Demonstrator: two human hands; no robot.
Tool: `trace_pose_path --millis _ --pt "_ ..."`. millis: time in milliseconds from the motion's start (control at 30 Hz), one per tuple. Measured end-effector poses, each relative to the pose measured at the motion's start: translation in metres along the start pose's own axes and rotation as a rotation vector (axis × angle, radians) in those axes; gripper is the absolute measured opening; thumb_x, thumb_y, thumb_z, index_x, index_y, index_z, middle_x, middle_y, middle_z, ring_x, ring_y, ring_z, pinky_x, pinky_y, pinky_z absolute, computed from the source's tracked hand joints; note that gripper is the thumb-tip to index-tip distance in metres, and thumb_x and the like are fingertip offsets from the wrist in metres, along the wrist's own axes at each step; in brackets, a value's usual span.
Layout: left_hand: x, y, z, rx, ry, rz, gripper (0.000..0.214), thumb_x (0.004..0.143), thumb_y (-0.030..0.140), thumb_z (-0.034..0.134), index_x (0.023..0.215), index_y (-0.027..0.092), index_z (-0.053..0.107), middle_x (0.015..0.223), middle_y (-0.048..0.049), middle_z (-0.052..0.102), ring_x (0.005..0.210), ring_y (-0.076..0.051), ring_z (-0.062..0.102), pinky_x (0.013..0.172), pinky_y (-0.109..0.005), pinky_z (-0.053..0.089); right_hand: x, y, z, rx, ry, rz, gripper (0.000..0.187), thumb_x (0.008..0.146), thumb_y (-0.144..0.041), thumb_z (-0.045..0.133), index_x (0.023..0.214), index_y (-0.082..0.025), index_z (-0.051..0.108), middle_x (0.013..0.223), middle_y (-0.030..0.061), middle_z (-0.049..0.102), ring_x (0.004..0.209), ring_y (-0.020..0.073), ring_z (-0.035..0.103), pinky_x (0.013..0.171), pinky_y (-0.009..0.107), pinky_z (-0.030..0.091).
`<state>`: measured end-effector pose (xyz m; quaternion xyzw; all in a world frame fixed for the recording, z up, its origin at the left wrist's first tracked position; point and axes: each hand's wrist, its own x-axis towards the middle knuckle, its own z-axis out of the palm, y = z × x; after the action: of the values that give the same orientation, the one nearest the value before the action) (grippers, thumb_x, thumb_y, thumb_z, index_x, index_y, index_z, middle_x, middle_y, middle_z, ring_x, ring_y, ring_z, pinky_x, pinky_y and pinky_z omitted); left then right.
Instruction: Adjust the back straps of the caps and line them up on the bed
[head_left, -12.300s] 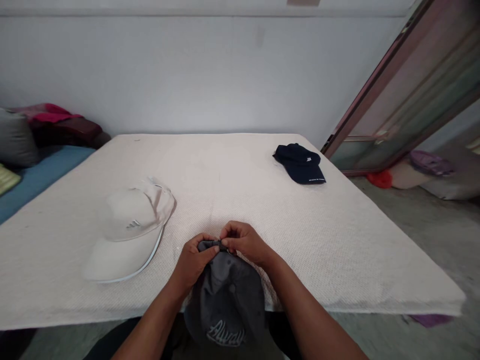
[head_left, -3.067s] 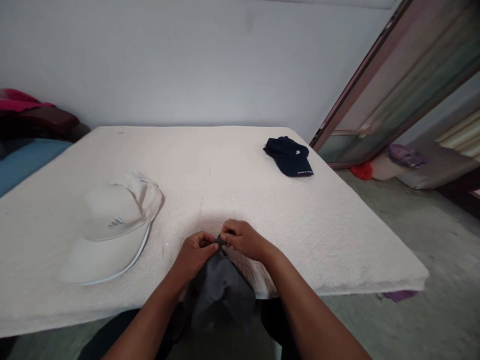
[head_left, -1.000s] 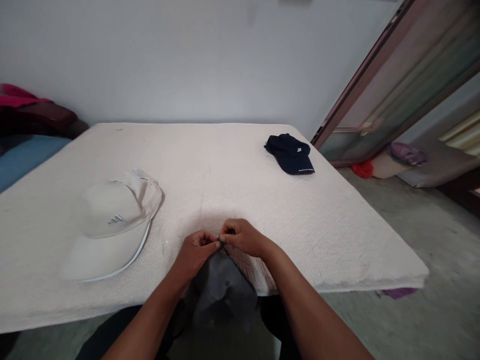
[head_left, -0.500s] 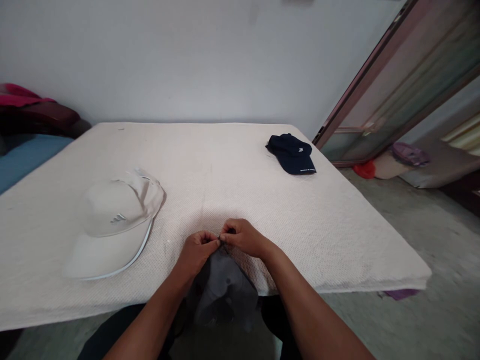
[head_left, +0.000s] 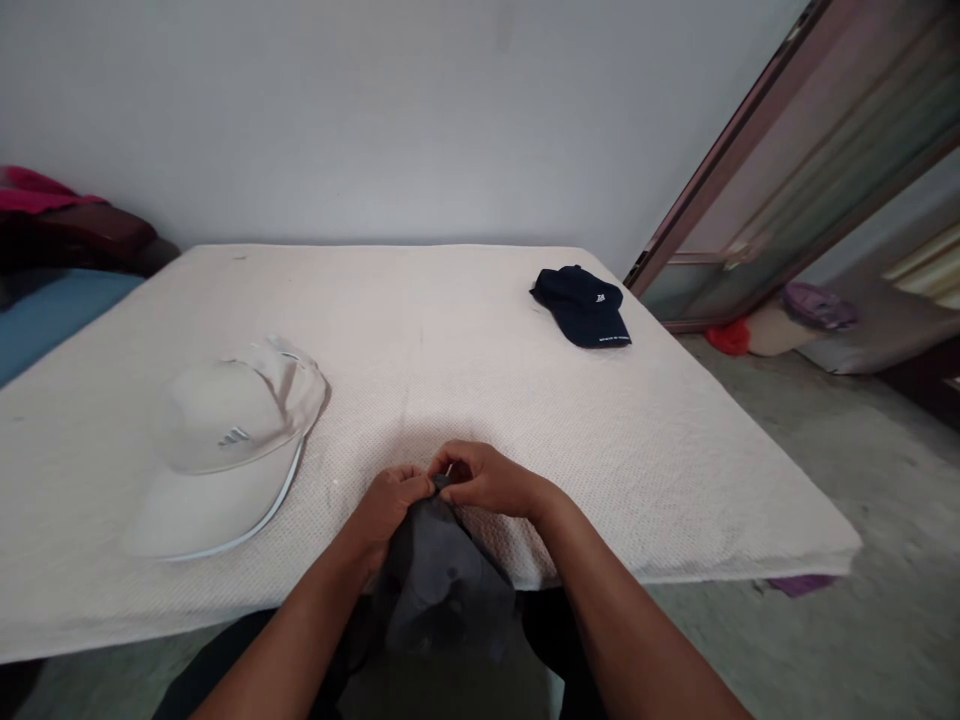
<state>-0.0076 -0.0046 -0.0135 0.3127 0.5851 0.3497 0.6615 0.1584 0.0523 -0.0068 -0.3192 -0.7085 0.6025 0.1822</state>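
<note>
At the near edge of the bed-like surface hangs a dark grey cloth item (head_left: 442, 575), thin-looking and smooth; its kind cannot be made out. My left hand (head_left: 394, 500) pinches its gathered top end between thumb and fingers. Right beside it, my right hand (head_left: 484, 480) has its thumb and fingers bent around the same small dark end, and the exact grip is partly hidden. A cream cap (head_left: 225, 420) with a small striped logo lies to the left of my hands. Farther off, at the back right, rests a navy cap (head_left: 577, 300) with white lettering.
A white textured cover (head_left: 450, 330) spreads over the surface, which meets a plain wall (head_left: 375, 120). On the right stands a framed glass door (head_left: 750, 210), with bundles (head_left: 795, 325) on the floor. Pink and blue cloths (head_left: 60, 320) sit at the left edge.
My right hand has shifted slightly left over the top of the dark grey item, its fingers spreading a little. My left hand has barely moved. Both caps lie where they were.
</note>
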Motion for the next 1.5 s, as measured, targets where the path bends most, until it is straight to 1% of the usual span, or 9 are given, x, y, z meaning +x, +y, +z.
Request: trace_pose_path --millis 167,300,667,800,1033,1200,1367,1433,1500 --pt "0.001 -0.002 0.0 -0.012 -0.026 -0.012 0.011 0.061 0.021 0.06 0.06 0.017 0.05 0.048 0.0054 0.046 0.042 -0.008 0.038 0.044 -0.022 0.027 0.0 0.001 -0.001 -0.083 -0.006 -0.002 0.022 0.065 -0.008 0.066 0.084 -0.017 0.06 0.079 -0.0016 0.056 0.068 0.0102 0.048 0.062 0.022 0.04" --pt "-0.001 0.0 0.002 0.013 -0.018 -0.004 0.013 0.059 0.02 0.061 0.058 0.017 0.049 0.047 0.0058 0.045 0.041 -0.007 0.037 0.043 -0.021 0.026 0.001 0.003 -0.001 -0.138 0.001 -0.007 0.022 0.061 -0.011 0.071 0.078 -0.016 0.059 0.075 -0.0026 0.055 0.068 0.0106 0.048 0.06 0.022 0.038" --pt "-0.002 0.001 0.004 -0.018 -0.051 0.013 0.013 0.062 0.018 0.057 0.055 0.018 0.045 0.047 0.0068 0.04 0.041 -0.006 0.032 0.042 -0.021 0.023 -0.002 -0.001 0.003 -0.12 0.058 -0.001 0.018 0.062 -0.014 0.068 0.076 -0.016 0.057 0.071 -0.0032 0.054 0.065 0.0097 0.047 0.057 0.021 0.036" --pt "-0.006 0.001 0.002 -0.097 -0.09 0.009 0.014 0.062 0.018 0.057 0.055 0.018 0.044 0.047 0.0067 0.039 0.042 -0.007 0.033 0.042 -0.021 0.024 -0.002 -0.002 0.002 -0.138 0.073 0.0 0.016 0.063 -0.016 0.068 0.074 -0.016 0.057 0.07 -0.003 0.054 0.064 0.0098 0.046 0.056 0.021 0.035" --pt "-0.014 0.008 -0.006 -0.28 -0.133 0.046 0.007 0.061 0.018 0.058 0.057 0.015 0.054 0.054 0.0015 0.051 0.05 -0.01 0.045 0.049 -0.023 0.034 0.0 -0.004 0.003 -0.117 0.115 -0.015 0.018 0.065 -0.02 0.068 0.076 -0.017 0.055 0.069 -0.0034 0.051 0.064 0.0098 0.044 0.056 0.022 0.034" --pt "-0.016 0.008 -0.008 -0.288 -0.142 0.046 0.011 0.062 0.015 0.06 0.055 0.016 0.051 0.052 0.0037 0.049 0.047 -0.009 0.043 0.048 -0.022 0.032 0.0 -0.004 0.004 -0.122 0.104 -0.022 0.018 0.065 -0.016 0.065 0.08 -0.017 0.056 0.072 -0.0025 0.052 0.066 0.0106 0.045 0.058 0.022 0.035" --pt "-0.011 0.001 -0.011 -0.281 -0.157 0.043 0.017 0.072 0.03 0.064 0.07 0.014 0.061 0.062 -0.0003 0.058 0.054 -0.012 0.05 0.054 -0.024 0.038 -0.002 -0.005 0.006 -0.101 0.113 -0.028 0.017 0.066 -0.017 0.064 0.082 -0.017 0.057 0.074 -0.0019 0.053 0.067 0.011 0.046 0.059 0.022 0.036" --pt "-0.01 -0.002 -0.012 -0.261 -0.161 0.016 0.021 0.073 0.033 0.067 0.076 0.013 0.062 0.063 -0.0015 0.06 0.054 -0.012 0.051 0.054 -0.024 0.039 -0.002 -0.005 0.008 -0.094 0.116 -0.039 0.018 0.067 -0.015 0.064 0.083 -0.017 0.058 0.074 -0.0021 0.054 0.067 0.0106 0.046 0.06 0.022 0.037" --pt "-0.01 -0.003 -0.013 -0.248 -0.163 -0.015 0.022 0.072 0.032 0.07 0.076 0.013 0.061 0.063 -0.0018 0.06 0.053 -0.011 0.052 0.053 -0.024 0.039 -0.003 -0.006 0.01 -0.097 0.123 -0.051 0.02 0.067 -0.013 0.062 0.086 -0.018 0.06 0.075 -0.0018 0.056 0.067 0.0105 0.047 0.061 0.022 0.038"
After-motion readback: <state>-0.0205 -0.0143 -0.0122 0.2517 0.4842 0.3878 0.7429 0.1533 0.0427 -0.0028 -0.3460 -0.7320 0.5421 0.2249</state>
